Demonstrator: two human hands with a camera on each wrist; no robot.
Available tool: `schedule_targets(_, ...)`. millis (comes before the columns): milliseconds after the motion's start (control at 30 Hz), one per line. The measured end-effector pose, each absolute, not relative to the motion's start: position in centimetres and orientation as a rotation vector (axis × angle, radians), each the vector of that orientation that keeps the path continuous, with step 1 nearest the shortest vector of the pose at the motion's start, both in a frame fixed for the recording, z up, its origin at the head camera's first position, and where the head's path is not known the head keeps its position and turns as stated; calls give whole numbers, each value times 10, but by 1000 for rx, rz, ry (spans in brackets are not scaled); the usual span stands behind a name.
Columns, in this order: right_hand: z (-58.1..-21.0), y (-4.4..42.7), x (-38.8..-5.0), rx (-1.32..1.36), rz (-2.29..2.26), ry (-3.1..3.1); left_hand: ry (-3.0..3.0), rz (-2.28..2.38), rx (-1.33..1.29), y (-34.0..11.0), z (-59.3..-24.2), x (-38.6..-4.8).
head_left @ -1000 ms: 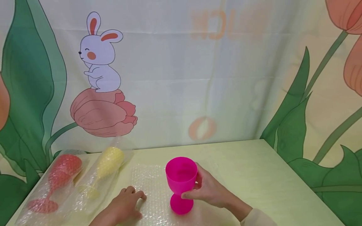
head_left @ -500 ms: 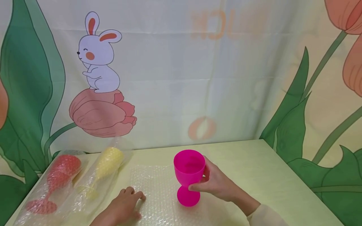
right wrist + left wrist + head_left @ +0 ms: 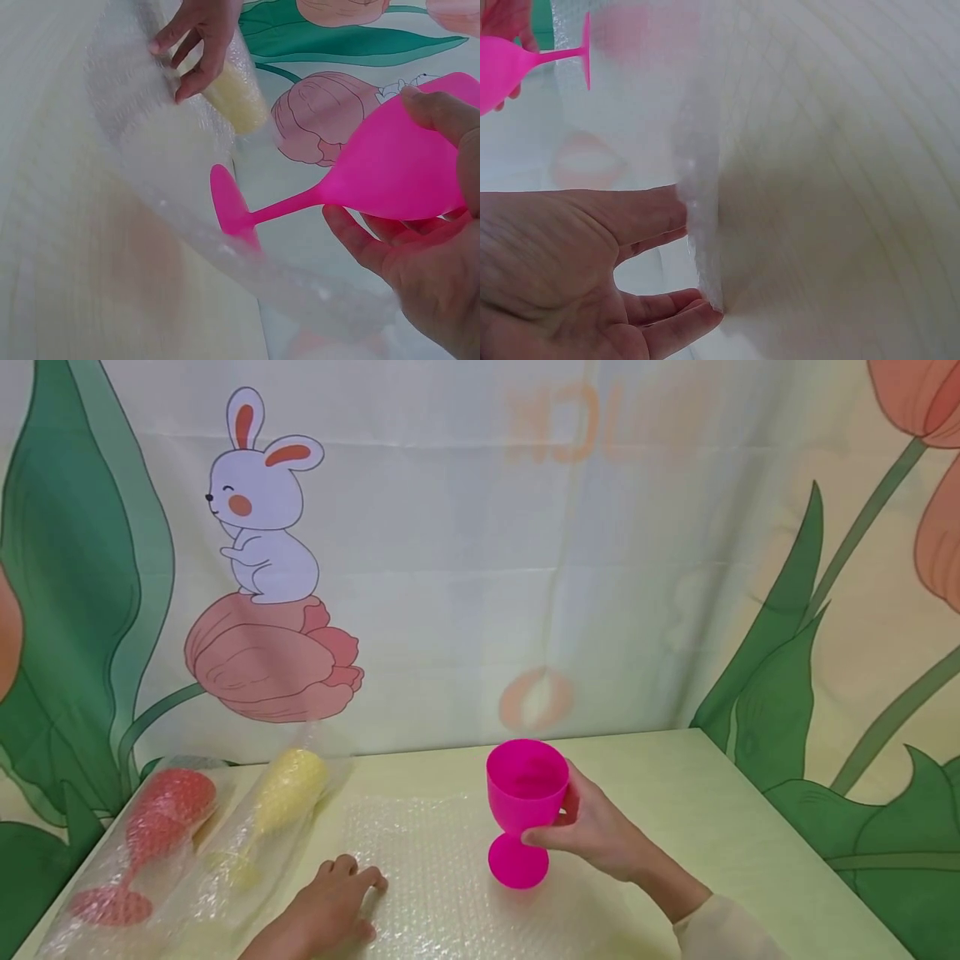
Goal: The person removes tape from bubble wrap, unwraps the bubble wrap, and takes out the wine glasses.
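Observation:
A bright pink plastic goblet (image 3: 525, 785) stands upright in my right hand (image 3: 603, 831), which grips its bowl from the right side. Below it a sheet of clear bubble wrap (image 3: 423, 868) lies spread on the table. In the right wrist view the goblet's foot (image 3: 231, 206) is at the sheet; whether they touch I cannot tell. My left hand (image 3: 333, 897) rests at the sheet's left edge with its fingers spread. The left wrist view has its fingertips against the bubble wrap's edge (image 3: 703, 247).
To the left lie a red goblet (image 3: 168, 806) and a yellow goblet (image 3: 288, 789), each wrapped in bubble wrap. The pale table (image 3: 735, 852) extends to the right. A printed cloth backdrop (image 3: 427, 568) with a rabbit and tulips hangs behind it.
My right hand has carried the pink goblet to the right and farther back over the bubble wrap. The left hand has stayed in place at the sheet's edge.

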State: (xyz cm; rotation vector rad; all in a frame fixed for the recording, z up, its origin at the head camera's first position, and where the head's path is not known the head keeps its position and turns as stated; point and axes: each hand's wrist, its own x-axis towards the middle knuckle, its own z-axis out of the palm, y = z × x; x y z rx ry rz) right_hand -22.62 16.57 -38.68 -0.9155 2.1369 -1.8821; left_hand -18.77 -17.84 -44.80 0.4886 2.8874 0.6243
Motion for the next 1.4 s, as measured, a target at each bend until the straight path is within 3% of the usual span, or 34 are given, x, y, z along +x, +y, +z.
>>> schedule_targets(1400, -370, 213, -246, -762, -1970, 2306, 2837, 733, 467, -179, -445, -184)
